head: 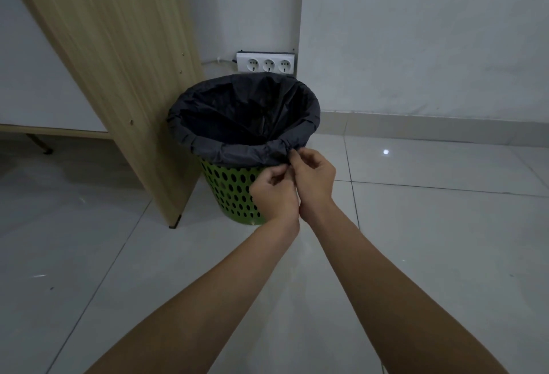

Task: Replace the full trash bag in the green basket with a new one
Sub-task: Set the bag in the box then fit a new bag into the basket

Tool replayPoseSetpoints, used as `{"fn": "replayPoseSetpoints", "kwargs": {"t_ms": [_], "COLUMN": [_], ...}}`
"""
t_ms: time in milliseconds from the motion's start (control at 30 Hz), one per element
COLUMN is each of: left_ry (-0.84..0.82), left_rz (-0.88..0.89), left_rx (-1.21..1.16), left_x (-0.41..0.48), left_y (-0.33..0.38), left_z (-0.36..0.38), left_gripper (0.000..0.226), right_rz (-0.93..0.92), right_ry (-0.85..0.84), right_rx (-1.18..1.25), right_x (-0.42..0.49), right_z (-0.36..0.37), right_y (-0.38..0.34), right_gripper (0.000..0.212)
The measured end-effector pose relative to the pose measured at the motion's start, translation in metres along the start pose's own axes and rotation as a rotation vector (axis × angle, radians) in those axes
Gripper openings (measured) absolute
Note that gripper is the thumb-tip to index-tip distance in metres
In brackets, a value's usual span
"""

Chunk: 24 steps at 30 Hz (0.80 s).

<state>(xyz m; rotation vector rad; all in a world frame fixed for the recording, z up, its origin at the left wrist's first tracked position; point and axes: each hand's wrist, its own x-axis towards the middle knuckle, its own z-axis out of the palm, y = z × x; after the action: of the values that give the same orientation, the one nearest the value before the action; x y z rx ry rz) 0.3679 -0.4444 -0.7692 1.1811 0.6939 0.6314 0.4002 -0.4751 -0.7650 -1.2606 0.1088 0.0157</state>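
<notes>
A green basket (230,192) with round holes stands on the floor against a wooden panel. A black trash bag (237,124) lines it, its edge folded down over the rim. Both hands meet at the near right side of the rim. My left hand (274,193) pinches a gathered bit of the bag's edge with curled fingers. Just to its right, my right hand (313,174) pinches the same gathered plastic where it bunches at the rim. The bag's inside looks dark; its contents cannot be made out.
A slanted wooden panel (124,70) touches the basket's left side. A white three-socket power strip (266,63) sits against the wall behind the basket. White floor tiles (430,240) spread to the right and front. A furniture leg (41,143) stands at far left.
</notes>
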Motion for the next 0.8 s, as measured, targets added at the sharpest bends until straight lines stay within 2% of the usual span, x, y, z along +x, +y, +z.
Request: {"fn": "replayPoseSetpoints", "kwargs": {"t_ms": [133,267,400,567,633,733,800], "left_ry": [-0.070,-0.182,-0.331,-0.281,-0.296,-0.342,-0.359], "left_rz": [0.233,0.491,0.769,1.140,1.212,1.329,1.457], "left_rx": [0.265,0.454,0.704,1.221,1.359,1.397,1.283], "left_x": [-0.002,-0.007,-0.003,0.013,0.014,0.023,0.027], "left_y": [-0.002,-0.001,-0.003,0.003,0.008,0.011,0.014], "left_z": [-0.003,-0.010,-0.024,-0.039,-0.039,-0.042,-0.050], "left_gripper": [0.009,0.021,0.038,0.038,0.039,0.038,0.034], "right_rz": [0.030,0.056,0.056,0.089,0.154,0.201,0.193], "right_ry": [-0.055,-0.249,-0.137,-0.072,-0.086,-0.066,-0.046], "right_rx": [0.010,0.099,0.118,0.054,0.064,0.106,0.129], "right_x": [-0.005,-0.011,-0.007,-0.005,-0.002,0.001,0.002], "right_z": [-0.007,-0.016,-0.017,-0.011,-0.012,-0.015,-0.016], "right_y": [-0.004,-0.004,-0.006,-0.006,-0.007,-0.011,-0.012], "right_gripper": [0.014,0.024,0.031,0.022,0.015,0.006,0.005]}}
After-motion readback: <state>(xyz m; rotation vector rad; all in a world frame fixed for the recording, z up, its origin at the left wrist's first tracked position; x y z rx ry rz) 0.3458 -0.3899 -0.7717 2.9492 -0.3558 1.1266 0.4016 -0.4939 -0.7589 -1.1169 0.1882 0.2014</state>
